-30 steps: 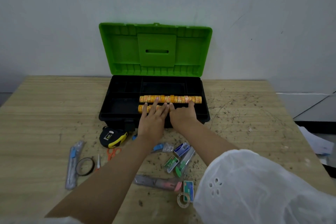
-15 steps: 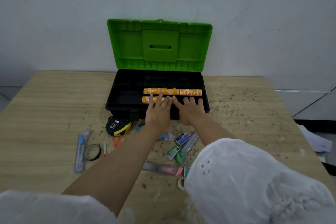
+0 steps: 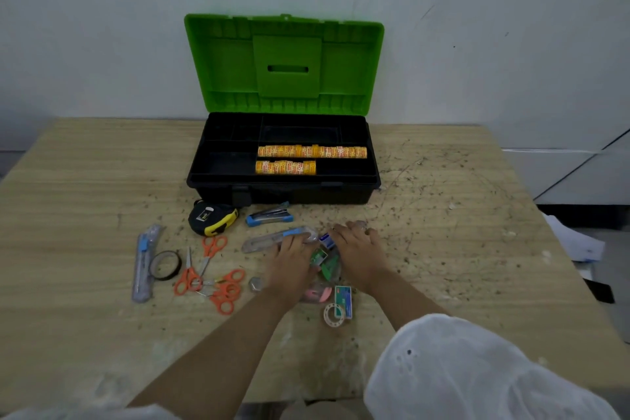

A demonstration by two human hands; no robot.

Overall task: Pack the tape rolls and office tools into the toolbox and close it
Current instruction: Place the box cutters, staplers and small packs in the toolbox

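Scratched pale wood forms the table (image 3: 102,181). The left grip (image 3: 289,266) is laid on a clear plastic cutter (image 3: 262,242); whether it is clasped cannot be told. The right grip (image 3: 358,256) is spread flat and relaxed beside a small green box (image 3: 318,256). Orange-handled scissors (image 3: 204,266) are scattered leftward. Behind, cylindrical orange tape rolls (image 3: 312,151) are seated in the black toolbox (image 3: 289,194), its ribbed green lid (image 3: 286,61) raised.

Two tape rows (image 3: 312,151) — one toolbox (image 3: 289,194)

Open toolbox (image 3: 300,195), orange tape rolls (image 3: 312,151) inside
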